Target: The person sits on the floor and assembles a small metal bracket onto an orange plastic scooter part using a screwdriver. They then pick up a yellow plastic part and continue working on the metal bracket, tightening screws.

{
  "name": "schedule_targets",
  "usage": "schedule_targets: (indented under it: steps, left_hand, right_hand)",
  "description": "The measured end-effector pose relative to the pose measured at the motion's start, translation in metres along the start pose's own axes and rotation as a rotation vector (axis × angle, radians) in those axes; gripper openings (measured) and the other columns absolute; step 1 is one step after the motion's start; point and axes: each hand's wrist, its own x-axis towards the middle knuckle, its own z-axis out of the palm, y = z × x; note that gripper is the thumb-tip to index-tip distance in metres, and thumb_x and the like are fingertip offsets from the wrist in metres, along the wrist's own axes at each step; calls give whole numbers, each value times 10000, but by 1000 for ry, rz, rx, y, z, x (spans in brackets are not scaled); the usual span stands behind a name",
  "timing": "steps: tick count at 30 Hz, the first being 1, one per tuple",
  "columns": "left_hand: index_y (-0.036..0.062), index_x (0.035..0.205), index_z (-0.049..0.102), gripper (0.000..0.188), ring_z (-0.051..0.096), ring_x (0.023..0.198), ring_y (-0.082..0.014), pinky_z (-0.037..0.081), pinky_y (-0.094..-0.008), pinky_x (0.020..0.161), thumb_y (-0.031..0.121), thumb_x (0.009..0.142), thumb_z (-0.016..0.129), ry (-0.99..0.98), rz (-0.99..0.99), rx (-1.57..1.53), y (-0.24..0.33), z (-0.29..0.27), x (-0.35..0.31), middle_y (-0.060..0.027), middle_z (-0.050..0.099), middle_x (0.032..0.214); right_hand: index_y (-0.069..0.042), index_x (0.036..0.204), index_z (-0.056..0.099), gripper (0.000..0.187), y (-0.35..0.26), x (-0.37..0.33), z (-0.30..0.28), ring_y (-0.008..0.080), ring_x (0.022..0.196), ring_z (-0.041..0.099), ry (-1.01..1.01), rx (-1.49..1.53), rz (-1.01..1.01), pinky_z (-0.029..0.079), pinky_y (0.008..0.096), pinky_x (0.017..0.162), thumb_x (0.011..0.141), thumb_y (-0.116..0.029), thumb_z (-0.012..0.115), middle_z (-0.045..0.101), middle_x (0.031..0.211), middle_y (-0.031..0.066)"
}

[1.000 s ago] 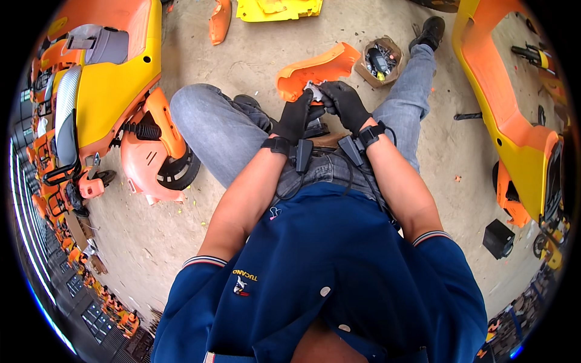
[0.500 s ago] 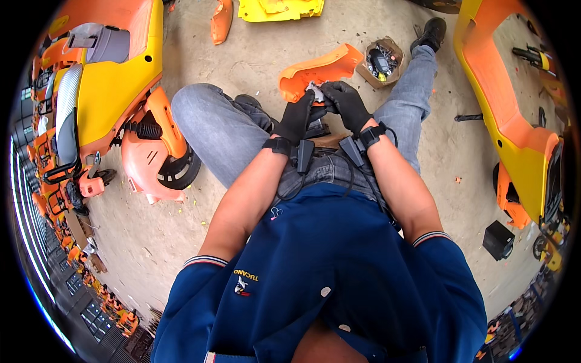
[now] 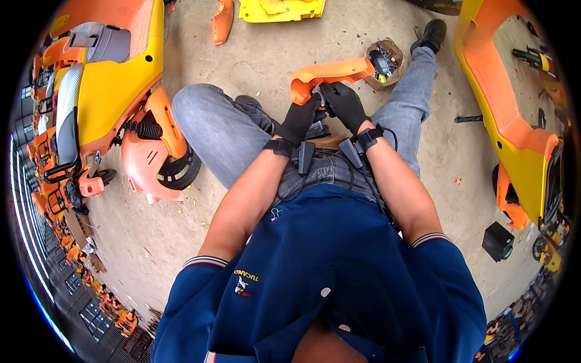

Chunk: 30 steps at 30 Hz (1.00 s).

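Note:
An orange curved plastic panel (image 3: 334,71) is held up between my knees, its far right end reaching over a box of small parts. My left hand (image 3: 301,118), in a black glove, is closed at the panel's near edge, around a small grey piece (image 3: 318,92) that looks like metal. My right hand (image 3: 345,104), gloved too, is closed against the panel and the grey piece from the right. The fingertips of both hands meet there and partly hide the grey piece. I cannot tell whether it is fixed to the panel.
A box (image 3: 396,60) of hardware stands by my right shin. Yellow and orange scooter bodies (image 3: 118,100) stand on both sides. On the floor ahead lie a yellow panel (image 3: 281,9) and an orange part (image 3: 222,24). A black box (image 3: 497,241) sits at the right.
The orange panel has tilted and shifted to the right, so that its inner hollow shows less and its end now overlaps the hardware box. Both hands stay at its near edge.

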Motion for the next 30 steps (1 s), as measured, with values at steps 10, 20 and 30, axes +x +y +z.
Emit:
schedule_targets:
  steps: [10, 20, 30]
  left_hand:
    - [52, 1259, 492, 321, 615, 922, -106, 536, -253, 792, 218, 988, 538, -47, 76, 27, 0, 2, 1, -17, 587, 1059]
    - [59, 1252, 496, 314, 594, 863, -87, 520, -246, 753, 216, 984, 541, -52, 82, 116, -1, 1, 3, 1, 579, 1017]
    - [20, 1125, 535, 199, 625, 875, -125, 549, -271, 761, 159, 994, 482, 26, -13, 0, 1, 6, -5, -47, 600, 1018]
  right_hand:
    - [-51, 1080, 618, 425, 10, 6, 6, 403, 969, 613, 8, -144, -185, 475, 465, 830, 956, -420, 447, 645, 1034, 223]
    - [-50, 1120, 616, 429, -4, 0, -3, 410, 988, 608, 16, -237, -146, 474, 471, 838, 958, -411, 452, 640, 1086, 235]
    - [-29, 1018, 649, 372, 2, 3, 0, 384, 950, 622, 3, -191, -144, 471, 449, 810, 911, -360, 519, 661, 972, 210]
